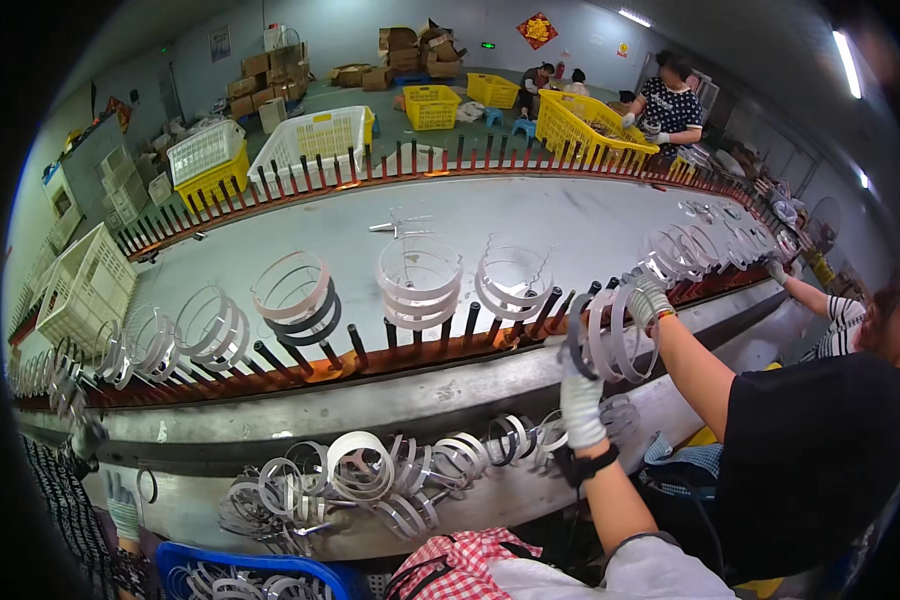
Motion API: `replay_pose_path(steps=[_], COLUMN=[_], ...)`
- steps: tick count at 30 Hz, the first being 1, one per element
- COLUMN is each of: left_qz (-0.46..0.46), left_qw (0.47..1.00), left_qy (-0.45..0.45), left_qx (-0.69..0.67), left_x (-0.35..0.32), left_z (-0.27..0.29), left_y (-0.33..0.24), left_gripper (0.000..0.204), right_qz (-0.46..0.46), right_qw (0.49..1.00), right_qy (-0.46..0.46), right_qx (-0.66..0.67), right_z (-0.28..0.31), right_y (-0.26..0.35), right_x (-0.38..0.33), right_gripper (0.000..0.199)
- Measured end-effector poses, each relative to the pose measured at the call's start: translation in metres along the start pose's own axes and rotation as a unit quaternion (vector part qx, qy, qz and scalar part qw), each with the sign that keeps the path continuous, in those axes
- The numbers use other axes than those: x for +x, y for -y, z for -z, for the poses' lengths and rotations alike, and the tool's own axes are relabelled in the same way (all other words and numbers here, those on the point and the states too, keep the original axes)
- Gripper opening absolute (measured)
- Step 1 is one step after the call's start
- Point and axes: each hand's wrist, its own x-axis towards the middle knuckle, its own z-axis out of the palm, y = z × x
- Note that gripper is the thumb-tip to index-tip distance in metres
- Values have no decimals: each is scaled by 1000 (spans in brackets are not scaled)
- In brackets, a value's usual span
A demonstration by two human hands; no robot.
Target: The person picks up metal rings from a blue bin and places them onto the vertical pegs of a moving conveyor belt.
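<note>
A long metal bench (510, 515) is bearing a heap of metal rings (372, 488), while silvery pieces (382, 228) are lying on the pale tabletop (300, 212) beyond.

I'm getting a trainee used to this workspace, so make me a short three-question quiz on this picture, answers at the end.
1. Multiple choice: what colour is the glove beside the black wristband?
A) red
B) white
C) blue

2. True or false: round bands lie in the blue bin at the lower edge.

3. Fill in the blank: the co-worker in the polka-dot top is at a ____ basket.

Key: 1. B; 2. True; 3. yellow.
</note>
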Motion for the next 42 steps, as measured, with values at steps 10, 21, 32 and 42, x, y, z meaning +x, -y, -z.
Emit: replay_pose_path(steps=[10,21,32,42], left_qz=[-10,-52,-149,-122], left_qw=[975,914,880,709], left_qy=[-64,-29,103,380], left_qx=[-214,-401,-439,-580], left_x=[-10,-19,-58,-47], left_z=[60,80,93,69], left_y=[-16,-33,-90,-142], left_gripper=[29,29,5,6], right_qz=[176,295,141,106], right_qw=[891,871,782,436], right_qy=[119,188,592,846], right_qx=[-401,-346,135,289], right_z=[-80,-117,-37,-4], right_y=[-30,14,210,233], right_x=[90,80,-43,-169], right_gripper=[34,36,39,42])
